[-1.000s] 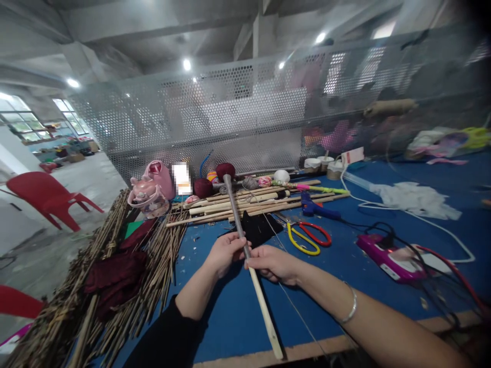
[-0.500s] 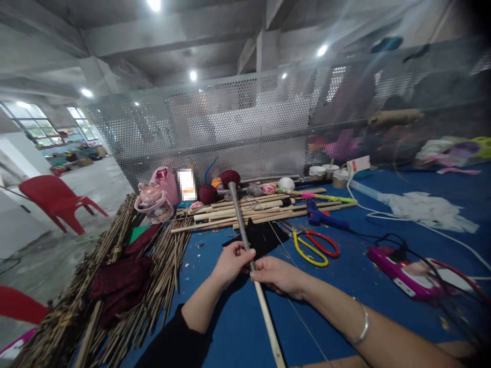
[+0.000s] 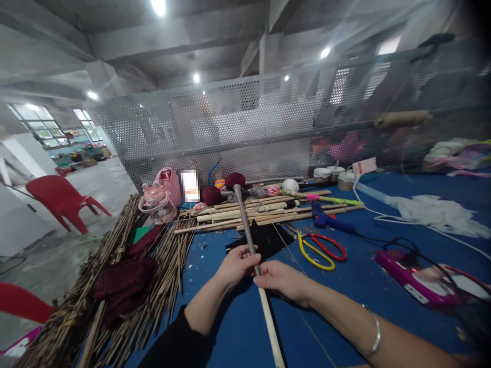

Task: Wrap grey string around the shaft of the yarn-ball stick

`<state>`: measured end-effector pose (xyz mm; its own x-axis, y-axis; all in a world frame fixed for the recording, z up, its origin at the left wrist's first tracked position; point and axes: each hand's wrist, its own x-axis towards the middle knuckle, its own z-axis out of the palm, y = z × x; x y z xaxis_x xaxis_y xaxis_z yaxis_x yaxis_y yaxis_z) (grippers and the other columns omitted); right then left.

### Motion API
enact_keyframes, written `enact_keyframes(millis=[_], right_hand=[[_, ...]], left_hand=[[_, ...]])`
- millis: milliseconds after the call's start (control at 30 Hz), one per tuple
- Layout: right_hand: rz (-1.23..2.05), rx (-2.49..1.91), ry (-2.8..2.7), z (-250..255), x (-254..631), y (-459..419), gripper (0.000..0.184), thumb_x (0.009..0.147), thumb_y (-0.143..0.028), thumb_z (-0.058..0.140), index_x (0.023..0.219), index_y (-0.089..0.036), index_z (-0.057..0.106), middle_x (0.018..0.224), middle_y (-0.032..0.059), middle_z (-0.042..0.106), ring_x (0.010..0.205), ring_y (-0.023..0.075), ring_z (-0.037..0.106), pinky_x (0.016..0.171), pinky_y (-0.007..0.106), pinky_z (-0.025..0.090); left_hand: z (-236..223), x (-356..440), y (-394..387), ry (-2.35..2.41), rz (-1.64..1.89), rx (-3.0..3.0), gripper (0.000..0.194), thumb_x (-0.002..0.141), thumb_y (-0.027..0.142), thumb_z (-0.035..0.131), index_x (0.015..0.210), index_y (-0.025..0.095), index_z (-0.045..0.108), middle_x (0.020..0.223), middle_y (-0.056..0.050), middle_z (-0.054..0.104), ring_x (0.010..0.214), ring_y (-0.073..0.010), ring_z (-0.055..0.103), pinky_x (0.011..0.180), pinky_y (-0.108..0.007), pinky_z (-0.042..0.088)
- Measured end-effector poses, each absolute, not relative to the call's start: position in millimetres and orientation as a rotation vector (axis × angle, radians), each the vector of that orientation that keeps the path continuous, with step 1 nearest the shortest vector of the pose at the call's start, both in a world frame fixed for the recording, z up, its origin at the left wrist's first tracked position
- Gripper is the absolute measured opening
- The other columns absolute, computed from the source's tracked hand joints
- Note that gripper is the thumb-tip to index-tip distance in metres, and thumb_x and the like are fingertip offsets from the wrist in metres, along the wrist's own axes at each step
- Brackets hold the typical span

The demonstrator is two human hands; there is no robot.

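I hold a long wooden stick point(image 3: 269, 327) that points away from me over the blue table point(image 3: 345, 286). Its far half is wrapped in grey yarn point(image 3: 245, 225) and ends in a dark red ball point(image 3: 235, 180). My left hand point(image 3: 236, 266) is closed around the wrapped part. My right hand point(image 3: 282, 278) pinches the stick just below, where the grey wrapping ends. A thin grey strand point(image 3: 276, 231) runs from my hands toward the back of the table. A black cloth point(image 3: 270, 237) lies under the stick.
Bundled twigs point(image 3: 115, 296) with dark red cloth point(image 3: 123, 283) fill the left. Bamboo sticks point(image 3: 268, 212), yarn balls, a pink jug point(image 3: 157, 197), scissors point(image 3: 320, 248), a blue glue gun point(image 3: 326, 220), a pink iron point(image 3: 406, 271) and white cloth point(image 3: 433, 212) lie beyond. A mesh fence point(image 3: 245, 128) backs the table.
The view has tilted up a little, so hands and stick sit lower in the picture. Both hands keep the same grip on the stick; the stick's near end is now cut off.
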<state>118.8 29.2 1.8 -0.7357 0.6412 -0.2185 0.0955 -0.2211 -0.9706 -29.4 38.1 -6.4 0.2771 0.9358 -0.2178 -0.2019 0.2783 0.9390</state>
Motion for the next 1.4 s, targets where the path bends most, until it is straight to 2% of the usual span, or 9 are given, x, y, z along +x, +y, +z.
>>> enact_keyframes(millis=[167, 300, 533, 633, 800, 1000, 1133, 1267, 1400], right_hand=[[1.946, -0.926, -1.706, 0, 118, 30, 0.037, 0.066, -0.042, 0.062, 0.061, -0.015, 0.037, 0.049, -0.0087, 0.024, 0.044, 0.0035, 0.016, 0.041, 0.022, 0.009], [1.98, -0.93, -1.693, 2, 119, 31, 0.036, 0.067, -0.042, 0.061, 0.061, -0.016, 0.037, 0.044, -0.0101, 0.024, 0.038, 0.0027, 0.016, 0.037, 0.02, 0.009], [1.951, -0.936, -1.673, 1, 120, 31, 0.032, 0.072, -0.045, 0.055, 0.066, -0.016, 0.043, 0.034, -0.0119, 0.026, 0.028, 0.003, 0.017, 0.029, 0.018, 0.009], [1.94, -0.942, -1.609, 2, 122, 34, 0.03, 0.071, -0.043, 0.056, 0.066, -0.016, 0.043, 0.036, -0.0114, 0.028, 0.028, 0.0026, 0.017, 0.028, 0.017, 0.01], [1.963, -0.955, -1.513, 4, 135, 48, 0.031, 0.068, -0.04, 0.06, 0.063, -0.016, 0.042, 0.041, -0.0105, 0.03, 0.031, 0.0013, 0.016, 0.029, 0.016, 0.01], [1.897, -1.004, -1.597, -3, 136, 53, 0.029, 0.068, -0.039, 0.06, 0.063, -0.015, 0.044, 0.041, -0.01, 0.032, 0.03, 0.0016, 0.019, 0.029, 0.017, 0.012], [1.881, -1.023, -1.625, -6, 133, 52, 0.027, 0.069, -0.039, 0.058, 0.065, -0.015, 0.046, 0.039, -0.0107, 0.031, 0.029, 0.0021, 0.019, 0.028, 0.017, 0.012], [1.872, -1.024, -1.661, -6, 133, 51, 0.026, 0.07, -0.039, 0.057, 0.064, -0.015, 0.046, 0.037, -0.0106, 0.03, 0.028, 0.0025, 0.019, 0.028, 0.017, 0.011], [1.855, -1.063, -1.688, -3, 131, 50, 0.027, 0.069, -0.038, 0.058, 0.061, -0.016, 0.044, 0.035, -0.0109, 0.028, 0.029, 0.0028, 0.017, 0.029, 0.018, 0.009]], left_hand=[[-5, -28, 37, 1.164, 1.004, 1.104, 0.044, 0.052, 0.039, 0.072, 0.082, 0.012, 0.054, 0.047, 0.007, 0.045, 0.039, -0.0053, 0.041, 0.04, -0.018, 0.032], [-1, -28, 38, 1.135, 1.039, 1.092, 0.043, 0.05, 0.038, 0.073, 0.078, 0.011, 0.056, 0.046, 0.006, 0.045, 0.038, -0.0058, 0.042, 0.041, -0.019, 0.034], [6, -34, 37, 0.952, 0.964, 1.088, 0.038, 0.06, 0.04, 0.066, 0.086, 0.012, 0.059, 0.056, 0.002, 0.051, 0.047, -0.0066, 0.048, 0.046, -0.018, 0.036], [6, -43, 43, 1.112, 1.015, 1.15, 0.042, 0.067, 0.044, 0.057, 0.094, 0.013, 0.059, 0.064, -0.003, 0.057, 0.053, -0.0095, 0.052, 0.047, -0.019, 0.037], [-5, -62, 58, 1.407, 1.26, 1.182, 0.038, 0.07, 0.047, 0.051, 0.088, 0.014, 0.057, 0.068, -0.003, 0.057, 0.052, -0.0087, 0.049, 0.045, -0.018, 0.034], [-11, -61, 54, 1.477, 1.295, 1.392, 0.026, 0.066, 0.037, 0.059, 0.081, 0.016, 0.061, 0.058, 0.001, 0.055, 0.053, -0.0107, 0.047, 0.054, -0.022, 0.035], [-8, -54, 45, 1.422, 1.064, 1.832, 0.025, 0.06, 0.033, 0.065, 0.081, 0.02, 0.066, 0.07, -0.002, 0.059, 0.064, -0.0145, 0.05, 0.063, -0.024, 0.037], [-9, -59, 47, 1.553, 0.944, 2.012, 0.009, 0.063, 0.021, 0.06, 0.07, 0.021, 0.067, 0.073, -0.005, 0.059, 0.073, -0.0174, 0.052, 0.07, -0.027, 0.037], [-7, -64, 53, 1.676, 1.071, 1.895, 0.016, 0.07, 0.018, 0.051, 0.079, 0.018, 0.065, 0.083, -0.007, 0.06, 0.081, -0.0188, 0.052, 0.076, -0.029, 0.035]])
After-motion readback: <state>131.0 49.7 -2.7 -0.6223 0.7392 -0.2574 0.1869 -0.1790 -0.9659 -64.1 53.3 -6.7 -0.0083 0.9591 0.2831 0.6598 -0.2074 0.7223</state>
